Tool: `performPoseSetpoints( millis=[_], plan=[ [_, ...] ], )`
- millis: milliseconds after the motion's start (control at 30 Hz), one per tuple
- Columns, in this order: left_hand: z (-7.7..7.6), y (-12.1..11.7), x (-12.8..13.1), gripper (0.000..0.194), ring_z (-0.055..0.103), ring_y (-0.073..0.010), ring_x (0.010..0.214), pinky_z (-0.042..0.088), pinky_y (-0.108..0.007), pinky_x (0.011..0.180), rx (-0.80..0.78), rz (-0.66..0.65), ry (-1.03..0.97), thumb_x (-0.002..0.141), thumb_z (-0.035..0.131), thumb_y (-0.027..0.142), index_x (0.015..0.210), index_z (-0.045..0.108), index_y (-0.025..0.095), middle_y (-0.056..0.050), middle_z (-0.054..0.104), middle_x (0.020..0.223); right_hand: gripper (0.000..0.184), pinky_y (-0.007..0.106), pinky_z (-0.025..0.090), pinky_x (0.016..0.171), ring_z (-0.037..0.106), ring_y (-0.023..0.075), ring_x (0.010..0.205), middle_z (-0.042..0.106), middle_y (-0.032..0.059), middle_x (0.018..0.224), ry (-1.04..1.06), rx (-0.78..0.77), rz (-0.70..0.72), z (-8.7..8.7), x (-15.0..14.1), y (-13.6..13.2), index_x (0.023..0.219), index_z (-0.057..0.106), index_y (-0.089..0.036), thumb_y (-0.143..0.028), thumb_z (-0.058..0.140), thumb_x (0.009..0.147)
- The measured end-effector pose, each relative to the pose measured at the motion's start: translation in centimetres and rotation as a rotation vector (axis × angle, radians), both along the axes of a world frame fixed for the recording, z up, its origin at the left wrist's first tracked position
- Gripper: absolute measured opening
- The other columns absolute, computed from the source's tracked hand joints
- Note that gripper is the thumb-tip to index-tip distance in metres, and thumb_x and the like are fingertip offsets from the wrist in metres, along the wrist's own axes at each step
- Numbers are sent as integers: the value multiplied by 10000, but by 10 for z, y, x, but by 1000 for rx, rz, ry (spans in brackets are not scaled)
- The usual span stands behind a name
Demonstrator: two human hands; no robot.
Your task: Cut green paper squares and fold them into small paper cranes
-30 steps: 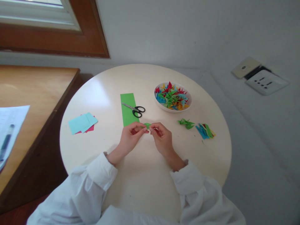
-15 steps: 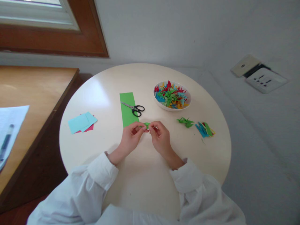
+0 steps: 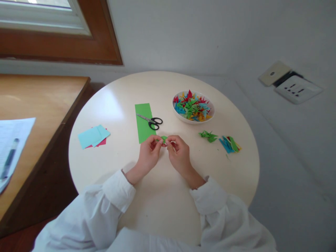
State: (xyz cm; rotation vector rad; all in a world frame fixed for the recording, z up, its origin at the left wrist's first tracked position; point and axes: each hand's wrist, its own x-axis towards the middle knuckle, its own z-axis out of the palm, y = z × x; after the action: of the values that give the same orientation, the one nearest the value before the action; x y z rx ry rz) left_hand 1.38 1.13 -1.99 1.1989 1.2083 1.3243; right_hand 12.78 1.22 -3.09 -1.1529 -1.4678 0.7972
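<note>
Between my fingertips is a small folded piece of green paper, mostly covered by the fingers. My left hand pinches it from the left and my right hand from the right, thumbs and forefingers closed. Just beyond my left hand lies a green paper strip. Scissors with black handles rest across it, blades pointing left. A white bowl full of folded paper cranes in several colours stands further back on the right. Some green paper cranes lie on the table right of my right hand.
Light blue and red paper squares lie at the left of the round white table. Coloured paper strips and tiny scraps are at the right. A wooden desk with papers and a pen stands left. Wall sockets are at right.
Both hands stay at nearly the same spot, still pinching the green paper, with slight finger shifts. A little more of the paper shows. The view has moved slightly.
</note>
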Motion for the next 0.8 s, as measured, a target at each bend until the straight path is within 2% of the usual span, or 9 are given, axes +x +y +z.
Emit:
performPoseSetpoints(
  millis=[300,633,800],
  plan=[
    [2,0,0,116,602,-120,579,432,-212,524,-2,23,-22,721,622,246,731,563,147,-23,648,629,53,251,494,580,584,121,640,621,17,758,87,-41,-35,6,-2,0,749,587,-189,-233,567,769],
    [4,1,0,142,614,-121,574,452,-217,532,19,22,-40,717,635,261,717,550,147,-8,625,602,78,262,500,594,598,127,644,637,7,722,159,-103,-55,3,-1,2,760,598,-188,-256,621,729],
    [3,2,0,257,619,-112,547,473,-211,534,66,40,-111,693,673,280,712,437,181,54,553,561,161,246,502,548,594,108,565,640,-19,702,271,-147,-69,5,-1,3,800,558,-199,-239,661,682]
  ],
)
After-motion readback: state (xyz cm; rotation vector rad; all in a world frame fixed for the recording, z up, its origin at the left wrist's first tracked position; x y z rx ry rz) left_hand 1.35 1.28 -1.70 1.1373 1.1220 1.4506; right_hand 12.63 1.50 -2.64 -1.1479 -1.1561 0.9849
